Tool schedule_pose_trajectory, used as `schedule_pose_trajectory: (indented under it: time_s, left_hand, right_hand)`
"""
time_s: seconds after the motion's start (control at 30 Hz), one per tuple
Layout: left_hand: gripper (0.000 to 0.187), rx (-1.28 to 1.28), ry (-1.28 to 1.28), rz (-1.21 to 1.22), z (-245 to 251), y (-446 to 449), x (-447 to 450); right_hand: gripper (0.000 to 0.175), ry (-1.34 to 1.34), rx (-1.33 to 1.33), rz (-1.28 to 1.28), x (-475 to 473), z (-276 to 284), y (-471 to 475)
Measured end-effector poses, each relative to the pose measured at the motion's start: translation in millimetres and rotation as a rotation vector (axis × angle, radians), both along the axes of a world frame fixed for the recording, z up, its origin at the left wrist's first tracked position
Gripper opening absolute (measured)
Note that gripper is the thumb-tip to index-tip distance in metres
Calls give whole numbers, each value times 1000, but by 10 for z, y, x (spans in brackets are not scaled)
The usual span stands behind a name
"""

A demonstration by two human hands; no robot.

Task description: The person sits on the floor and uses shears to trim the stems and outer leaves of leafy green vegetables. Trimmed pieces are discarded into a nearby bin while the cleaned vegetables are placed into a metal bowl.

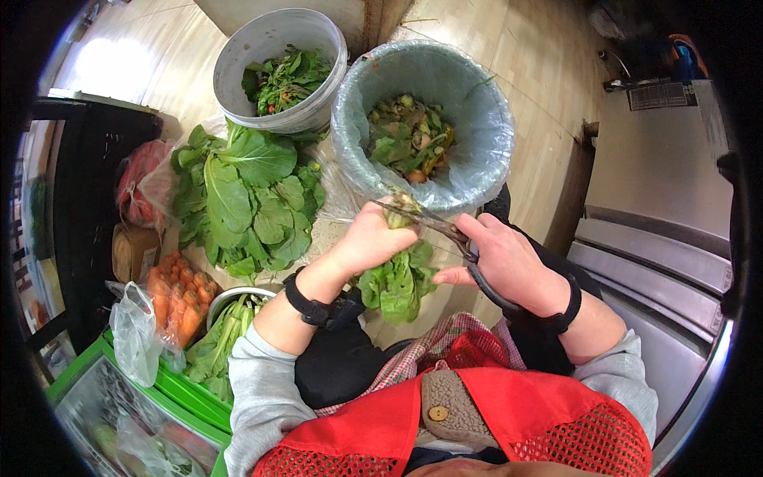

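My left hand [374,237] grips a bunch of leafy greens [398,286] near its root end, with the leaves hanging down. In my right hand [511,262] is a pair of dark metal scissors [447,226], its blades across the root end of the bunch. Just beyond the hands stands a round bin lined with clear plastic [477,131], holding vegetable scraps [411,134]. A large pile of leafy greens [250,197] lies on the floor to the left.
A white bucket [238,65] with green leaves and red bits stands at the back. Bagged carrots [182,292], a bowl of greens [220,346], a red bag [143,185] and a green crate [77,369] are at left. A metal cabinet [656,179] stands at right.
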State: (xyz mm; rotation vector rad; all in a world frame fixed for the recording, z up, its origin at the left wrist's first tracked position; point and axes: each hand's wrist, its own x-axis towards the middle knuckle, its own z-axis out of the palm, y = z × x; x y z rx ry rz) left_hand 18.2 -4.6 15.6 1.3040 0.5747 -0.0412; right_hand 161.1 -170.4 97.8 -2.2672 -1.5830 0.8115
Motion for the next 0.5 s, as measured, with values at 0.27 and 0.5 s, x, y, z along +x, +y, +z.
schedule_pose_trajectory:
  time_s: [0.27, 0.5]
  left_hand:
    - [15, -102, -37, -91, -177, -33, 69]
    - [23, 122, -113, -46, -217, -4, -65]
  right_hand:
    - [59, 71, -111, -113, 67, 27, -42]
    - [56, 231, -50, -302, 261, 60, 17]
